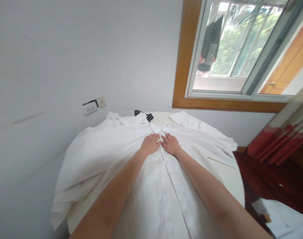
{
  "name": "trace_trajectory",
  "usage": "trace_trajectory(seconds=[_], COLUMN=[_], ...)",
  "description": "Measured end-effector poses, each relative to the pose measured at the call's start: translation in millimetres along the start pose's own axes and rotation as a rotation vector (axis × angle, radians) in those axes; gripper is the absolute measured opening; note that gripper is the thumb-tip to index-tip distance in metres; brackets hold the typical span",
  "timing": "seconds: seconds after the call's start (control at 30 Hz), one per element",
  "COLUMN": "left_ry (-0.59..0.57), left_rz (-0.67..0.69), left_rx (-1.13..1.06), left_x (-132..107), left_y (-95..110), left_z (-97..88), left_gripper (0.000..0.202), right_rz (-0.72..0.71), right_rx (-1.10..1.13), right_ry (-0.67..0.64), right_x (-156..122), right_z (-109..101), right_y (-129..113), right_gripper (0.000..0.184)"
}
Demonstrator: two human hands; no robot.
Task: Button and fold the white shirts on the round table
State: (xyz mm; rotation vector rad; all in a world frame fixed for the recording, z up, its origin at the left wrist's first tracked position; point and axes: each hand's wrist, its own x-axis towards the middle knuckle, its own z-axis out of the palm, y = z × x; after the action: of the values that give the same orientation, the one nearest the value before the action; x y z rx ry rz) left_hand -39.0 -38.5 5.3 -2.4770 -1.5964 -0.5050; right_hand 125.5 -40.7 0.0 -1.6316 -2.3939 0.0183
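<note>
A white button-up shirt (116,156) lies spread front-up over a round white table (231,179). Both arms reach forward along it. My left hand (150,143) rests on the shirt near the collar, just left of the button placket, fingers bent with the tips pinching at the cloth. My right hand (170,143) lies just right of the placket, fingers close together and pressed on the fabric. The fingertips of the two hands nearly touch. A black-and-white striped piece of cloth (144,115) peeks out behind the collar.
A white wall with a socket plate (89,108) stands behind the table. A wood-framed window (228,56) is at the upper right, clothing hanging outside. Red curtain fabric (278,146) and dark wooden furniture sit to the right.
</note>
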Motion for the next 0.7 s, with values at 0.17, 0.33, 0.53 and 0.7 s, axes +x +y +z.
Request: trace_trajectory(seconds=[0.17, 0.33, 0.53, 0.7], left_ry=[0.030, -0.026, -0.097, -0.090], left_rz=[0.011, 0.018, -0.002, 0.026], left_rx=[-0.012, -0.042, -0.039, -0.023], left_x=[8.1, 13.4, 21.0, 12.9], left_y=[-2.0, -9.4, -16.8, -8.7], left_z=[-6.3, 8.0, 17.8, -5.6], left_gripper=[0.040, 0.045, 0.046, 0.042], right_rz=[0.044, 0.072, 0.078, -0.030], right_rx=[0.020, 0.054, 0.094, 0.213], right_ry=[-0.055, -0.074, -0.184, -0.166], right_x=[4.1, 8.6, 24.6, 18.7], right_z=[-6.5, -5.7, -8.1, -27.7], right_y=[-0.9, -2.6, 4.2, 24.5], right_gripper=[0.053, 0.054, 0.056, 0.052])
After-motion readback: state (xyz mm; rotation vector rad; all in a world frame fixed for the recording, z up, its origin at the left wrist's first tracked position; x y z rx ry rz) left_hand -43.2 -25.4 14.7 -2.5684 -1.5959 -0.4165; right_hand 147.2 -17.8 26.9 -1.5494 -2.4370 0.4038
